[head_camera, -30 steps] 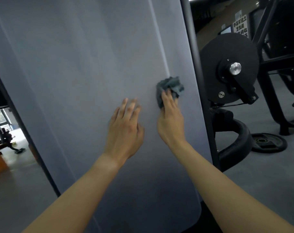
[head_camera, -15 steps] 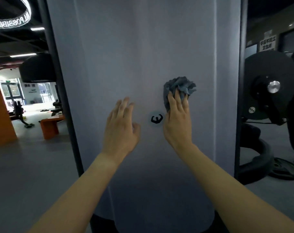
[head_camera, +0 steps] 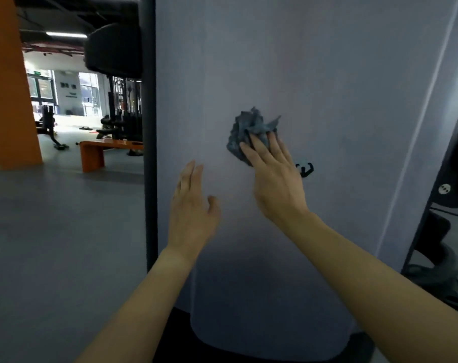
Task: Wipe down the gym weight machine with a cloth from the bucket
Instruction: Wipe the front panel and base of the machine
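The weight machine's tall pale grey cover panel (head_camera: 327, 74) fills most of the view. My right hand (head_camera: 275, 179) presses a crumpled dark grey cloth (head_camera: 245, 133) flat against the panel with straight fingers, just left of a small black logo (head_camera: 305, 169). My left hand (head_camera: 194, 205) is held up lower left of the cloth, fingers straight, at the panel's surface; I cannot tell whether it touches. It holds nothing. No bucket is in view.
A black upright post (head_camera: 150, 127) edges the panel on the left. Beyond it lie grey gym floor (head_camera: 52, 231), an orange bench (head_camera: 97, 151), an orange pillar (head_camera: 8, 87) and distant machines. Black machine parts (head_camera: 445, 231) stand at the right edge.
My right hand has slid the cloth leftward across the panel, from right of the logo to its left. The view has swung right to left, and my left hand stays raised beside it.
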A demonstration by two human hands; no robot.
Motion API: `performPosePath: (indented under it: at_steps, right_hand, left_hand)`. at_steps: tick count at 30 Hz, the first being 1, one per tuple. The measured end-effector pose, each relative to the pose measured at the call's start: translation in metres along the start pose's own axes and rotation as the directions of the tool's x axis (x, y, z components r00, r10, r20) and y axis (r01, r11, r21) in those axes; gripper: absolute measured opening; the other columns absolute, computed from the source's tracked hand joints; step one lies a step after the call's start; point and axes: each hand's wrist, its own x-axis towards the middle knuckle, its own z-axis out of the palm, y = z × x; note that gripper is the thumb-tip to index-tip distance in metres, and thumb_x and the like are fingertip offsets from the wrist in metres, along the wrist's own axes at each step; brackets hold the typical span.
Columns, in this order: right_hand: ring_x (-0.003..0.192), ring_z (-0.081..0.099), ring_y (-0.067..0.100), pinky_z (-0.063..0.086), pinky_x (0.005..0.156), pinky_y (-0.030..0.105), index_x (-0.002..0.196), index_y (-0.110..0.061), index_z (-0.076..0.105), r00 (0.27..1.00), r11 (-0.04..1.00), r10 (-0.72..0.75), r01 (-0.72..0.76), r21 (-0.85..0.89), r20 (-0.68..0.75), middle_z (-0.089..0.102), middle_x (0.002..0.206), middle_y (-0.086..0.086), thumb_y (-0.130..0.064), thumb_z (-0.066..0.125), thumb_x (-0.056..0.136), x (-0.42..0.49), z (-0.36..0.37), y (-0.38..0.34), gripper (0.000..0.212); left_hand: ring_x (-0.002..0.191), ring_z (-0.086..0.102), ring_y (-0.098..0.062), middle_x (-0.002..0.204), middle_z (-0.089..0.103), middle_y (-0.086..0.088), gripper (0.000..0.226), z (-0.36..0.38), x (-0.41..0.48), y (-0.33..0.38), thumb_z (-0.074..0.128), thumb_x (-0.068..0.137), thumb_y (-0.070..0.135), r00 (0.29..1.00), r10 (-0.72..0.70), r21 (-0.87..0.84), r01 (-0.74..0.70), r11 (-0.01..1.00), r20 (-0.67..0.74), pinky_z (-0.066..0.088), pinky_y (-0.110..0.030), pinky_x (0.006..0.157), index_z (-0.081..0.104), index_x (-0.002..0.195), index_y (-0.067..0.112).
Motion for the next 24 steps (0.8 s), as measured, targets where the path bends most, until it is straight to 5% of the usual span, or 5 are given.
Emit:
performPosePath:
  at_steps: [5, 10, 15, 19, 24]
  right_hand:
    - [0.156, 0.021, 0.037, 0.017, 0.128, 0.048, 0.154, -0.009, 0.045, 0.978, 0.978, -0.2, 0.203, -0.042, 0.066, 0.04, 0.162, 0.009, 0.001, 0.039, 0.09, -0.011, 0.032, -0.025, 0.064]
    - [0.153, 0.03, 0.035, 0.021, 0.127, 0.047, 0.147, -0.011, 0.054, 0.709, 0.767, -0.572, 0.641, -0.039, 0.412, 0.048, 0.157, 0.01, -0.02, 0.024, 0.098, -0.01, 0.06, -0.061, 0.059]
    - [0.159, 0.009, 0.033, -0.004, 0.127, 0.044, 0.162, -0.011, 0.026, 0.841, 0.821, -0.419, 0.512, -0.253, 0.342, 0.024, 0.169, 0.009, -0.022, 0.034, 0.105, 0.044, 0.064, -0.094, 0.059]
    - [0.159, 0.003, 0.035, -0.002, 0.129, 0.046, 0.163, -0.01, 0.022, 0.89, 0.878, -0.334, 0.414, -0.243, 0.311, 0.018, 0.171, 0.011, -0.022, 0.034, 0.105, 0.031, 0.087, -0.117, 0.06]
    - [0.159, 0.001, 0.035, -0.006, 0.127, 0.045, 0.162, -0.011, 0.026, 0.704, 0.781, -0.504, 0.619, -0.084, 0.5, 0.02, 0.171, 0.01, -0.026, 0.035, 0.105, -0.017, 0.119, -0.132, 0.06]
  left_hand:
    - [0.156, 0.015, -0.01, 0.171, 0.015, 0.007, 0.071, -0.006, -0.008, -0.029, 0.054, 0.102, 0.018, 0.997, -0.082, -0.046, 0.082, 0.996, 0.0, 0.02, -0.03, 0.125, 0.019, 0.164, 0.02]
    - [0.146, 0.039, -0.018, 0.161, 0.036, 0.0, 0.061, -0.018, -0.011, -0.054, 0.055, 0.102, 0.018, 0.99, -0.142, -0.102, 0.142, 0.985, 0.01, 0.037, -0.038, 0.12, 0.032, 0.158, 0.017]
    - [0.149, 0.035, -0.019, 0.17, 0.018, 0.004, 0.07, -0.039, -0.025, -0.078, 0.05, 0.104, 0.02, 0.958, -0.271, -0.05, 0.277, 0.96, 0.098, 0.037, -0.028, 0.11, 0.015, 0.165, 0.018]
    - [0.145, 0.04, -0.022, 0.169, 0.023, -0.004, 0.068, -0.049, -0.031, -0.091, 0.05, 0.106, 0.019, 0.927, -0.354, -0.024, 0.359, 0.933, 0.122, 0.035, -0.024, 0.102, 0.016, 0.165, 0.012]
    - [0.146, 0.04, -0.026, 0.167, 0.026, -0.008, 0.066, -0.043, -0.04, -0.098, 0.047, 0.105, 0.021, 0.914, -0.357, 0.048, 0.354, 0.934, 0.195, 0.04, -0.038, 0.116, 0.018, 0.164, 0.011]
